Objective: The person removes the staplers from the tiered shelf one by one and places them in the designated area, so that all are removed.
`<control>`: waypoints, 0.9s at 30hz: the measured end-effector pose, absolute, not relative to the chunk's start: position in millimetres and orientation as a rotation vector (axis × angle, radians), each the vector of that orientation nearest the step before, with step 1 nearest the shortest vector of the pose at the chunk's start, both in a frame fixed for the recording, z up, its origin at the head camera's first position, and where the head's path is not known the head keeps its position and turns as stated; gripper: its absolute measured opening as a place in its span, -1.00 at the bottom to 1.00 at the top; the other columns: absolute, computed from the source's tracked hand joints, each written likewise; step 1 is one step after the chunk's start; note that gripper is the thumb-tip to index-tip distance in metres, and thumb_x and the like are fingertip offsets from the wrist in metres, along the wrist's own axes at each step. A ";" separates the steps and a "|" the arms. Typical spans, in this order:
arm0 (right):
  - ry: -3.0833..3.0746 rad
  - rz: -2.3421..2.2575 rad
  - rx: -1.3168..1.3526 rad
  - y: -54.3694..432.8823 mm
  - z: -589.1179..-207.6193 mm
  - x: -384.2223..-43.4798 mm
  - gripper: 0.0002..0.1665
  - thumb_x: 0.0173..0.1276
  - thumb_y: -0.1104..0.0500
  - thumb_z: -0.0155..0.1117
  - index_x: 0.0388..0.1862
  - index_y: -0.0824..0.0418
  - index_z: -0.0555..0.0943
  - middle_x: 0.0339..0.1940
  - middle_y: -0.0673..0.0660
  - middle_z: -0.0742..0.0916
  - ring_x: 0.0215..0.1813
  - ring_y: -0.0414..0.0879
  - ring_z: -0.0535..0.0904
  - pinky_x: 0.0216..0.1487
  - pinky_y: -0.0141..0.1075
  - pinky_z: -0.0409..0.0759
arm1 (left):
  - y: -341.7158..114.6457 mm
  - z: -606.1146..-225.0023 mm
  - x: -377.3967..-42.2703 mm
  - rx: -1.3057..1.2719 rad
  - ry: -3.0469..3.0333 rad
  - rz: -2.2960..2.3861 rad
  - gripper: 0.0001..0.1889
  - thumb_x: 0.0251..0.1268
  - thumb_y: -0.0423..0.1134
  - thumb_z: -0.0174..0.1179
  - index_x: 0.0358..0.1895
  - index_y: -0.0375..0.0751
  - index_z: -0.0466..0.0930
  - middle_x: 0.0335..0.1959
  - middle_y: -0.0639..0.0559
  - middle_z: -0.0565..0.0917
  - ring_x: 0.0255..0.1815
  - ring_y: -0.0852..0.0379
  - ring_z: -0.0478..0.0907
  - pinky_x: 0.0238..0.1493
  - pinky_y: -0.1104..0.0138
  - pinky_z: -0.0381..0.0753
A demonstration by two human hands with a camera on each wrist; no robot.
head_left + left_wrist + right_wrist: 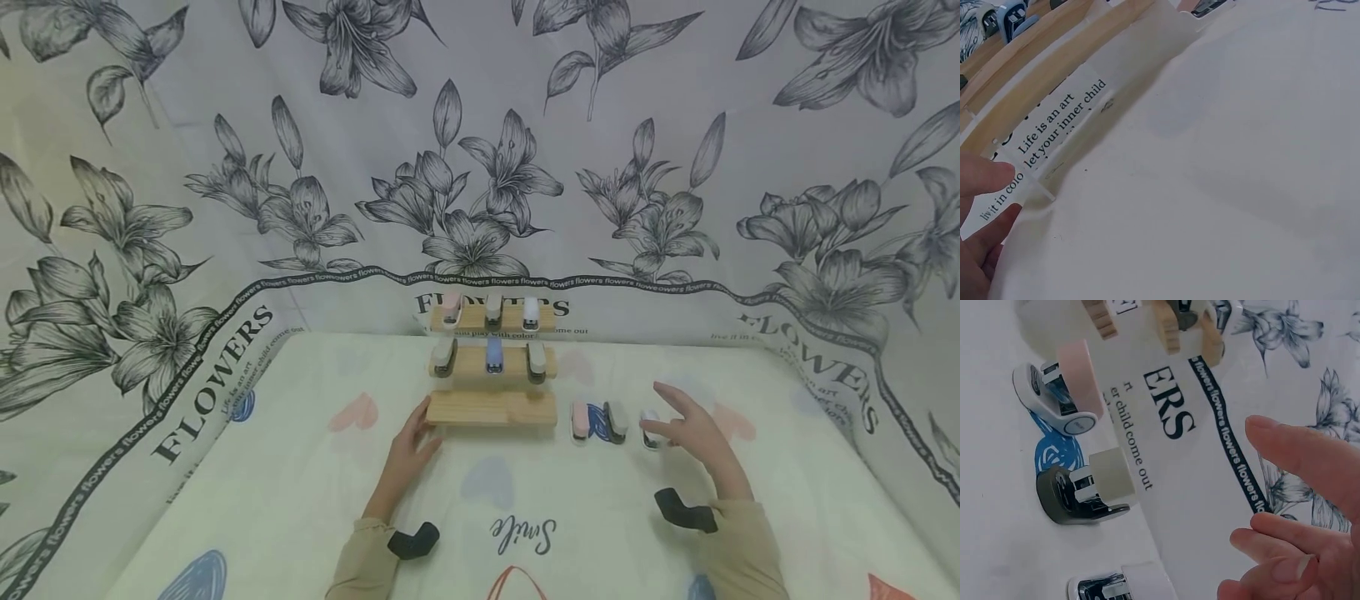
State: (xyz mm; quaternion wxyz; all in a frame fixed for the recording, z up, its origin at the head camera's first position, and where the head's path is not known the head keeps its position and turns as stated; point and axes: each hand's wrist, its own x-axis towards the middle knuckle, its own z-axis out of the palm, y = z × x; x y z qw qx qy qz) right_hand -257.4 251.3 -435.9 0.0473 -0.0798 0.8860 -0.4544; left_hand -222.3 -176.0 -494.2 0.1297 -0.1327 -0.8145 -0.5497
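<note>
A tiered wooden rack has a bare bottom shelf (pixel 487 408). My left hand (pixel 405 454) is at this shelf's left end, thumb and fingers spread; in the left wrist view they lie by a clear end support. Right of the rack stand three small staplers: a pink-and-white one (pixel 580 419), a dark grey one with a pale top (pixel 1113 475) and a white one (pixel 1147 581). My right hand (pixel 693 433) hovers by the white stapler, index finger extended and the others loosely bent. Nothing is in its grasp, and its fingers partly cover the white stapler in the head view.
On the middle shelf (pixel 468 364) sit two grey-topped staplers and a blue stapler (pixel 493 356). The top shelf (pixel 474 318) bears pink, grey and white ones. A pale printed cloth (pixel 300 500) covers the table; a floral curtain (pixel 652 83) hangs behind and at the sides.
</note>
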 end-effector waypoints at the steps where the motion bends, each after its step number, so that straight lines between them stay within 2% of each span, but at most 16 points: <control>1: 2.694 -1.407 -0.258 250.8 -437.1 -257.3 -0.08 0.18 0.02 0.27 0.36 0.32 0.04 0.34 0.36 0.15 -0.22 0.13 0.47 -0.35 -0.23 0.51 | -177.9 -499.5 -224.4 -0.393 -2.354 -1.596 -0.35 0.14 -0.53 0.13 0.31 -0.36 0.09 0.29 -0.26 0.19 0.20 -0.21 0.22 0.17 0.02 0.17; 5: 2.583 -1.597 -0.400 245.8 -438.5 -258.1 -0.16 0.21 0.14 0.25 0.37 0.27 0.07 0.35 0.31 0.17 -0.54 0.02 0.44 -0.47 -0.25 0.47 | -179.6 -500.1 -223.5 -0.404 -2.313 -1.564 -0.41 0.13 -0.54 0.12 0.27 -0.38 0.18 0.28 -0.22 0.22 0.23 -0.18 0.18 0.15 0.03 0.21; 8: 2.469 -1.757 -0.537 240.8 -435.3 -257.4 -0.22 0.23 0.24 0.22 0.37 0.24 0.09 0.36 0.29 0.17 -0.63 -0.07 0.37 -0.56 -0.29 0.42 | -177.7 -492.4 -220.8 -0.393 -2.292 -1.557 -0.44 0.10 -0.55 0.15 0.22 -0.46 0.22 0.24 -0.27 0.26 0.17 -0.24 0.25 0.11 0.03 0.25; 13: 2.411 -1.852 -0.637 235.0 -432.6 -256.4 -0.28 0.24 0.30 0.19 0.34 0.28 0.13 0.35 0.31 0.18 -0.63 -0.08 0.32 -0.58 -0.31 0.41 | -176.3 -491.7 -223.1 -0.363 -2.260 -1.559 -0.44 0.07 -0.52 0.20 0.19 -0.47 0.25 0.20 -0.31 0.30 0.03 -0.25 0.40 0.06 0.03 0.32; 17: 2.362 -1.877 -0.655 227.6 -435.7 -258.6 -0.32 0.25 0.33 0.16 0.32 0.28 0.16 0.35 0.30 0.19 -0.63 -0.01 0.28 -0.49 -0.32 0.47 | -178.6 -504.3 -232.2 -0.301 -2.268 -1.547 -0.40 0.05 -0.44 0.26 0.21 -0.36 0.27 0.19 -0.27 0.33 -0.09 -0.17 0.49 0.03 -0.02 0.34; 20: 2.333 -1.877 -0.677 217.2 -436.3 -261.9 -0.34 0.26 0.36 0.13 0.32 0.29 0.17 0.34 0.31 0.21 -0.64 -0.01 0.26 -0.49 -0.32 0.46 | -180.7 -514.6 -240.3 -0.217 -2.293 -1.584 -0.37 0.04 -0.33 0.29 0.24 -0.22 0.28 0.22 -0.18 0.33 -0.09 -0.09 0.50 0.05 -0.02 0.33; 24: 2.304 -1.860 -0.647 193.9 -433.4 -267.3 -0.25 0.25 0.30 0.18 0.35 0.27 0.09 0.36 0.27 0.19 -0.59 -0.03 0.37 -0.48 -0.29 0.46 | -179.7 -515.4 -242.6 -0.111 -2.333 -1.601 -0.38 0.02 -0.19 0.32 0.21 -0.12 0.32 0.21 -0.11 0.36 -0.11 -0.03 0.52 -0.04 0.04 0.43; 27: 2.283 -1.798 -0.593 171.6 -433.5 -272.6 -0.09 0.23 0.21 0.23 0.40 0.25 -0.08 0.39 0.23 0.10 -0.44 -0.05 0.52 -0.37 -0.26 0.53 | -178.8 -510.1 -241.8 -0.088 -2.375 -1.550 -0.39 -0.01 -0.15 0.34 0.16 -0.15 0.35 0.17 -0.16 0.39 -0.14 -0.07 0.54 -0.19 0.10 0.53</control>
